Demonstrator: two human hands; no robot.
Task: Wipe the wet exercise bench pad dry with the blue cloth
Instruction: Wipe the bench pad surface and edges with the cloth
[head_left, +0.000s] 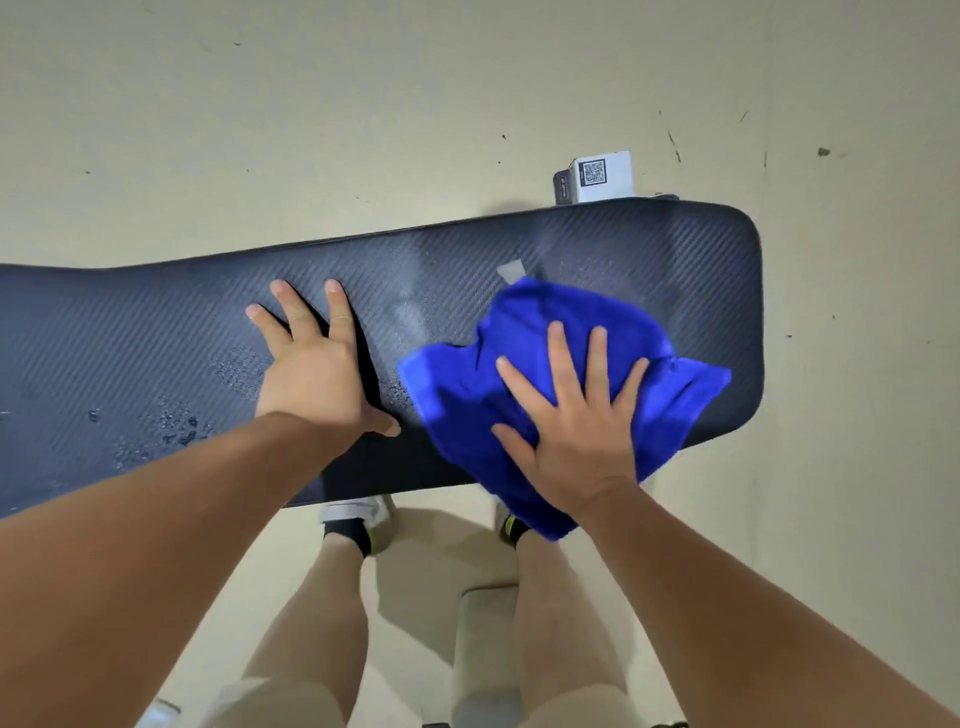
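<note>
Wiping step: right hand (576, 431) presses blue cloth (457, 395), fingers flat, on bench pad (156, 332) (left hand (311, 374) braces, flat, gripping nothing); next, sweep the pad's droplets (182, 431).

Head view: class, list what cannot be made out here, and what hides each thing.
Pad: left end cut off by the frame edge, head view.
Pad surface under the cloth, right hand and left hand: covered, so wetness there is unknown.
Box: lower part behind the pad; its code is too small to read.
Whatever supports the pad: hidden beneath it.
</note>
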